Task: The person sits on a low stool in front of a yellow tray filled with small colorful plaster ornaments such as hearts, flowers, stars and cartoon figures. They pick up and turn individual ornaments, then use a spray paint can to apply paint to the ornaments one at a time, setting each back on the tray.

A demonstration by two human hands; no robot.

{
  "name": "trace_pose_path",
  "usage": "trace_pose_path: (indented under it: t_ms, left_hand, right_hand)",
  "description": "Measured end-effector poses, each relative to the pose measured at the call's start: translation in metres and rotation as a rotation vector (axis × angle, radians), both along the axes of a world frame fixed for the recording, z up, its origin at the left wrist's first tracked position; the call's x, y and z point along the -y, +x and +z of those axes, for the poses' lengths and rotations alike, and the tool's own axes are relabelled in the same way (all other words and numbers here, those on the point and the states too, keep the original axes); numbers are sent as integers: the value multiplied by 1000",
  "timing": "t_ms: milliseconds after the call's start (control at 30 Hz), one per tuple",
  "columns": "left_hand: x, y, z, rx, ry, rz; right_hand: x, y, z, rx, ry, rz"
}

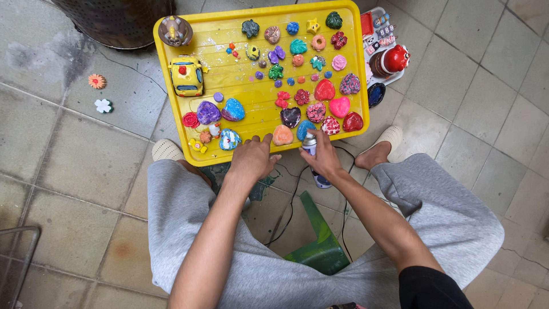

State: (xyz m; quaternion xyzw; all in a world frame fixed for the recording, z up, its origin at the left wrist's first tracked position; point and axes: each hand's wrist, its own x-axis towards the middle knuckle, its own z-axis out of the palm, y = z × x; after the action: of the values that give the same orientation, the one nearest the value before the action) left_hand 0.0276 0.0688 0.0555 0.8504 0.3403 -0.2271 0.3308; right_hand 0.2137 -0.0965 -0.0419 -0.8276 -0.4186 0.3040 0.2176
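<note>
Right hand [323,159] has fingers wrapped around a small spray can [313,155], held upright at the near edge of the yellow tray [240,80]. Left hand [251,160] rests on the tray rim, fingers loosely curled, holding nothing. Painted hearts [325,90] lie just beyond.

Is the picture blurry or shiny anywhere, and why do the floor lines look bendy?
Head view: soft, even daylight with faint shadows; the yellow tray shows only mild sheen, no harsh glare. The painted figures and both hands, left hand and right hand on the spray can, look sharp. The wide lens curves the floor tile lines near the edges.
</note>
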Motion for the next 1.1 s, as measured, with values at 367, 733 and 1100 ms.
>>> trace_pose_path:
  t_ms: [367,733,1100]
  left_hand:
    - [-1,-5,3,-5,5,25]
    - [5,-41,10,33,14,49]
    - [9,-63,6,74,41,91]
  right_hand:
    - [8,0,4,189,-220,290]
    - [7,5,-1,289,-168,404]
    - [-1,4,12,358,-269,498]
